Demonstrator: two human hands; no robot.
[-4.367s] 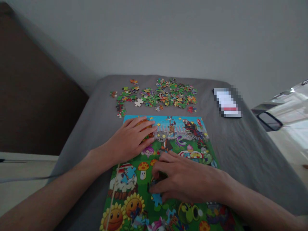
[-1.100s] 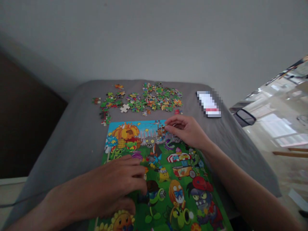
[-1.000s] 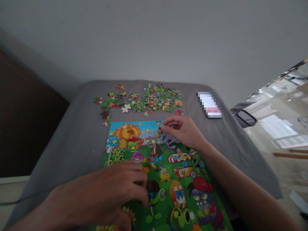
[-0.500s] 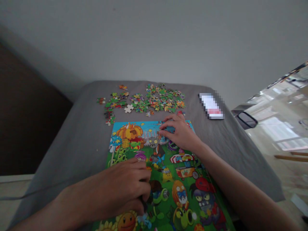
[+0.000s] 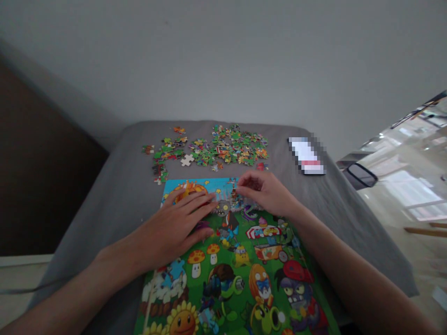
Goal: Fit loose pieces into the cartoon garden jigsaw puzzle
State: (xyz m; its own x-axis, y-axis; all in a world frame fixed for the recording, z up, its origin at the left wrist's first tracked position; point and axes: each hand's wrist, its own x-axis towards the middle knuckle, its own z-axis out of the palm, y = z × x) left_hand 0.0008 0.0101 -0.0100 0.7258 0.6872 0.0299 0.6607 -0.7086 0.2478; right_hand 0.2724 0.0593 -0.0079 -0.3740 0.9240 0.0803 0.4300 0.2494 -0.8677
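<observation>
Right, from my remote seat the relation that matters, I'd judge, is R hand vs. the far edge of the board. The flat rectangular board printed w/ a bright cartoon garden scene, green w/ a blue sky strip [image 5: 240, 284], lies below and between both hands, its long axis apparently running away from the wearer; its near end is cut off at the frame bottom, so can't be 100% sure.

L hand [image 5: 179, 221] is spread wide, palm down over the far-left corner, fingers splayed across the orange pumpkin picture [image 5: 199, 187]. Nothing visible in its grip. R hand [image 5: 267, 193] is over the far-right part, fingers curled, thumb and index tips drawn near each other by the sky strip; can't tell if they're pinching a pc.

Loose multicolored cardboard jigsaw pcs [image 5: 240, 144] sit just beyond the far edge, on the gray cloth cover [image 5: 349, 242]. R hand is nearer to them, esp. to a small red pc [image 5: 261, 166] just past its knuckles; a blank off-white pc [image 5: 187, 160] lies beyond L fingertips, a bit further off. Lit phone [image 5: 309, 156] is well apart, off R.
</observation>
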